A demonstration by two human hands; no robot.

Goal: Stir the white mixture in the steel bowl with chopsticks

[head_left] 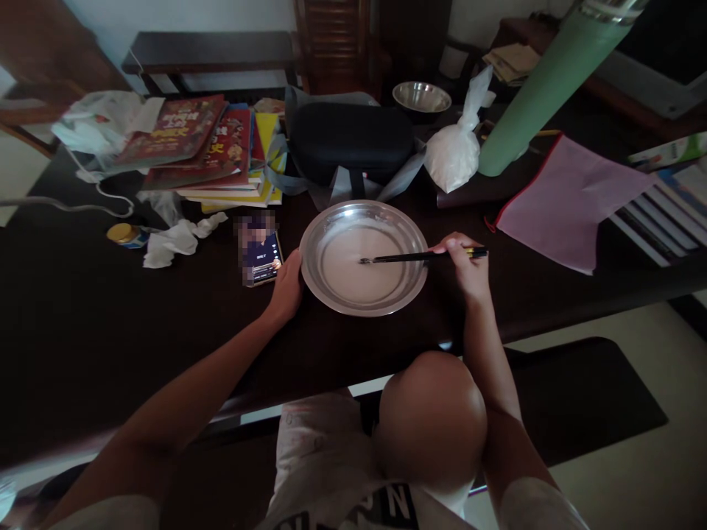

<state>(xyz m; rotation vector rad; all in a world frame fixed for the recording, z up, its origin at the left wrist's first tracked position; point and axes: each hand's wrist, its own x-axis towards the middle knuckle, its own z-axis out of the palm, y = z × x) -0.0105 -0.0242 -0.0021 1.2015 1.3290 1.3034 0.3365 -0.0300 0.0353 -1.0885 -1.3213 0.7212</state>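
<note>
A wide metal bowl (pixel 367 310) stands on the dark table, holding a pale, milky liquid (pixel 353 280). My left hand (pixel 286 288) grips the bowl's left side at the rim, its fingers partly hidden. On the other side, my right hand (pixel 467 266) is closed around black chopsticks (pixel 406 257) with gold-marked ends. They reach over the right rim, nearly level, and their wet tips lie at the middle of the liquid. Just left of my left hand lies a phone (pixel 265 254) with its screen lit.
Behind the bowl sits a black case (pixel 352 140). A tied bag of white powder (pixel 453 156) and a tall green flask (pixel 552 92) stand at the back right, near a pink mesh pouch (pixel 568 195). Stacked books (pixel 221 151), crumpled tissues (pixel 171 244) and a small jar (pixel 127 235) are leftward.
</note>
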